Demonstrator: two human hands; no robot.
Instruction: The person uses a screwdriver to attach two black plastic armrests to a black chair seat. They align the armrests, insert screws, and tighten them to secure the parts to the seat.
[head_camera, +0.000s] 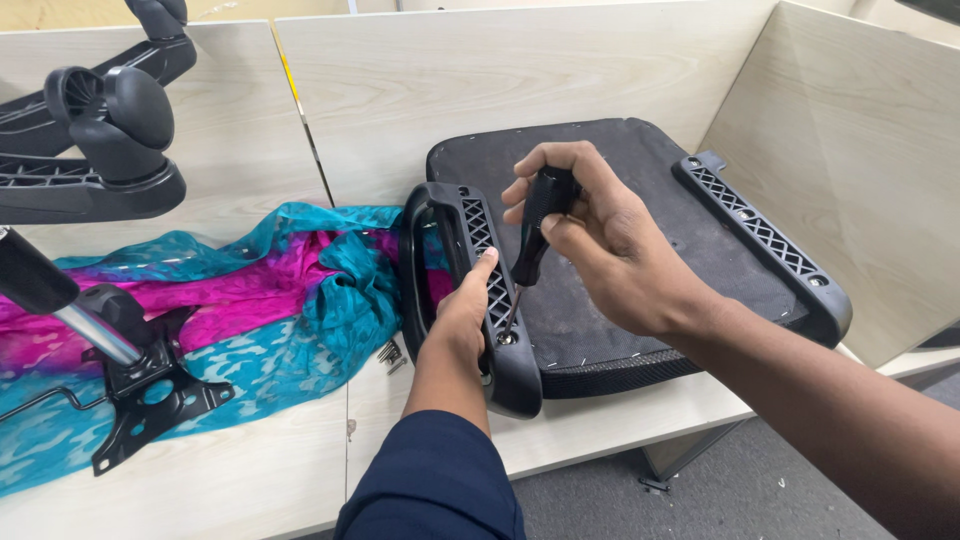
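An upturned black chair seat (640, 240) lies on the pale wooden table (250, 480). A black armrest (455, 235) sits along its left edge, another armrest (765, 235) along the right. My left hand (462, 320) grips the near end of the left armrest. My right hand (600, 235) holds a black-handled screwdriver (540, 220) upright, its tip down in a hole of the left armrest's bracket near the front corner.
A turquoise and magenta cloth (260, 310) is spread left of the seat. On it lies a black metal seat plate with a gas cylinder (110, 345). A black wheeled chair base (100, 130) stands at the back left. Loose screws (390, 352) lie by the armrest.
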